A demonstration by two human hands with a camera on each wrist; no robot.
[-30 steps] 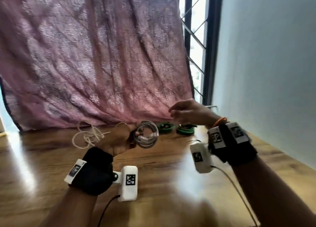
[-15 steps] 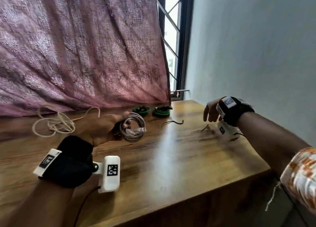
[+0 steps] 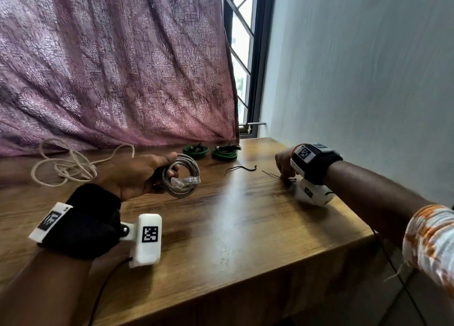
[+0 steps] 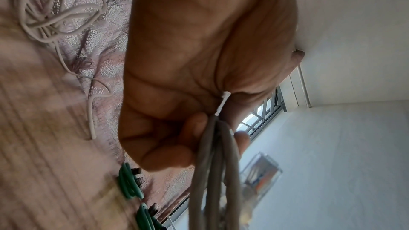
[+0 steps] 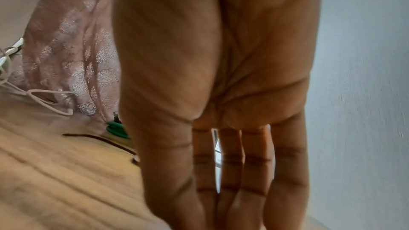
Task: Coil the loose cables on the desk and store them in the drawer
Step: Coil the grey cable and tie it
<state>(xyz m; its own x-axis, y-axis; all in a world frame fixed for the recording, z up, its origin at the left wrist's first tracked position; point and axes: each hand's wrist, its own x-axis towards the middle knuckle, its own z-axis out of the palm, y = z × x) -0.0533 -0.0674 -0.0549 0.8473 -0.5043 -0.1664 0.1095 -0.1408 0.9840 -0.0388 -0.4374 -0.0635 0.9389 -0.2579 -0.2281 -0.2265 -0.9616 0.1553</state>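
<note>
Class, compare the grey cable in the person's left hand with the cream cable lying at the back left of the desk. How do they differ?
The grey cable is wound into a neat round coil; the cream cable sprawls in loose, tangled loops. The grey cable is held up by the left hand, while the cream cable lies untouched on the desk. The grey cable shows clear plastic plugs; the cream cable's ends show none. Both are thin and flexible.

Left hand [image 3: 137, 175]: bare. Behind the fingers, a black fabric wrist wrap [image 3: 88, 225]. White tag [image 3: 50, 221] with a black square code on its outer side. White rounded camera housing [image 3: 147, 239] bolted on the inner side, same kind of code printed on it, thin black lead [image 3: 103, 291] running back along the forearm.

Right hand [image 3: 285, 164]: bare. Orange thread band, then black wrap [image 3: 321, 166] with two white code tags [image 3: 305, 153]. White housing [image 3: 313, 193] below it. Sleeve [image 3: 432, 242] white with orange blotches, frayed hem.
</note>
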